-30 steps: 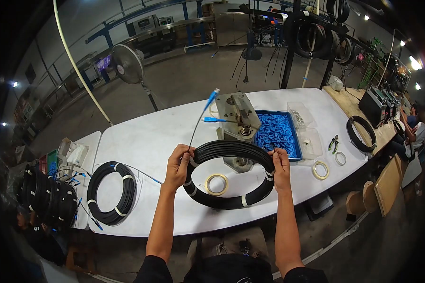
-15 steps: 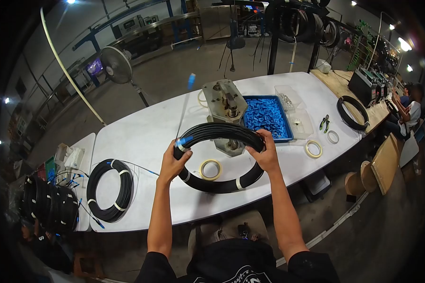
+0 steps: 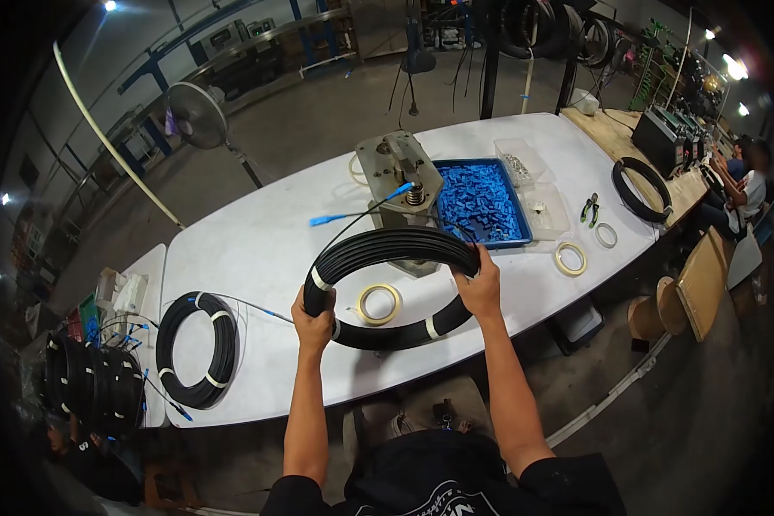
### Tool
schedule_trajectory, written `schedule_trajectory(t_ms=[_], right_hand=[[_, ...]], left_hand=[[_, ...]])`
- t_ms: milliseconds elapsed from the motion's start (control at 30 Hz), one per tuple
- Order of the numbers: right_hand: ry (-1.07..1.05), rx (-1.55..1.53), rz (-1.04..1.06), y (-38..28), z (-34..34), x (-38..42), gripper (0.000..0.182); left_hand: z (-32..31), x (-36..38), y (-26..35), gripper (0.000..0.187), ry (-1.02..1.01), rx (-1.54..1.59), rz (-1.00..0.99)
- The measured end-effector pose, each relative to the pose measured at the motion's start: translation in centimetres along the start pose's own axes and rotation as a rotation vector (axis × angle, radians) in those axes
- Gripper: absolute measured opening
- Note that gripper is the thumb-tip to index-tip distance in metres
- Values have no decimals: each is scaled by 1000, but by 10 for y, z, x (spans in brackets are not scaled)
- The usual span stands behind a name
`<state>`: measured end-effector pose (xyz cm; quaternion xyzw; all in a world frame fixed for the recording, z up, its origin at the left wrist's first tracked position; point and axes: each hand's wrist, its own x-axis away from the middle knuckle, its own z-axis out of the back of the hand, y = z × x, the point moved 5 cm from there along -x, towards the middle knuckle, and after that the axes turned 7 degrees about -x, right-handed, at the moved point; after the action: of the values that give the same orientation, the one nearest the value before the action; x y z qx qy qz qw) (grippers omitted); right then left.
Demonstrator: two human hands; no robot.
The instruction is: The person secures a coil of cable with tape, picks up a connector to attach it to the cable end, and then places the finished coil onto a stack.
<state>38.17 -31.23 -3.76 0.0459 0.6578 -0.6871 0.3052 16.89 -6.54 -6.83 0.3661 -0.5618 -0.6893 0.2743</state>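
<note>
I hold a black cable coil [image 3: 378, 248] bound with white tape bands above the white table [image 3: 249, 249]. My left hand [image 3: 314, 320] grips its left side. My right hand [image 3: 480, 284] grips its right side. Two thin cable ends with blue connectors [image 3: 325, 220] stick out from the coil toward the far side. A roll of pale tape [image 3: 378, 304] lies on the table inside the ring of the coil.
A metal fixture [image 3: 397, 176] and a blue tray of blue parts [image 3: 477, 203] stand behind the coil. Another taped coil [image 3: 198, 348] lies left, more coils [image 3: 90, 383] stacked farther left. Tape rolls [image 3: 570, 258], pliers [image 3: 590, 208] and a coil [image 3: 641, 191] lie right. A person [image 3: 748, 185] sits far right.
The coil has turned in my hands and tilted. My left hand slid down its left side. The blue-tipped cable ends swung down from upright to point across the table.
</note>
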Motion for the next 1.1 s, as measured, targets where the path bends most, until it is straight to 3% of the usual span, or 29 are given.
schedule_trajectory(t_ms=[67,133,267,333,400,467,500,600,667,733,767,900,1000,1033,1100], right_hand=[[18,-3,11,6,4,5,38],[35,-13,27,11,7,7,40],[60,-67,-3,16,17,10,39],[-67,-311,-229,12,20,12,40],[-82,-285,-237,9,20,9,41],[-104,-260,-253,11,13,9,42],[-35,-180,-158,9,12,6,41],[49,-84,-59,19,13,4,41],[-5,-73,-96,18,14,7,43],[-87,-192,-177,24,20,10,44],[-166,-311,-255,27,19,13,46],[-98,-382,-292,30,23,24,47],[31,-360,-137,15,20,27,39],[27,-356,-140,16,21,30,39],[64,-301,-131,21,24,34,31]], left_hand=[[-1,2,-1,10,22,-62,-23],[-5,1,10,7,38,-118,-183],[-13,0,25,12,-48,-90,-99],[-21,6,46,12,-53,35,-102],[-23,4,44,12,-58,157,-100],[-17,-8,13,11,-57,-92,73],[-17,-11,7,12,-39,-21,103],[-18,-14,4,22,-14,-55,29],[-15,-11,3,11,-21,-60,62],[-17,-12,11,16,-113,-85,77],[-11,-10,6,30,-192,-2,15],[-21,16,-32,50,-267,125,54],[-32,21,-64,19,-39,554,144],[-35,20,-62,9,25,553,109],[-36,20,-55,7,17,525,94]])
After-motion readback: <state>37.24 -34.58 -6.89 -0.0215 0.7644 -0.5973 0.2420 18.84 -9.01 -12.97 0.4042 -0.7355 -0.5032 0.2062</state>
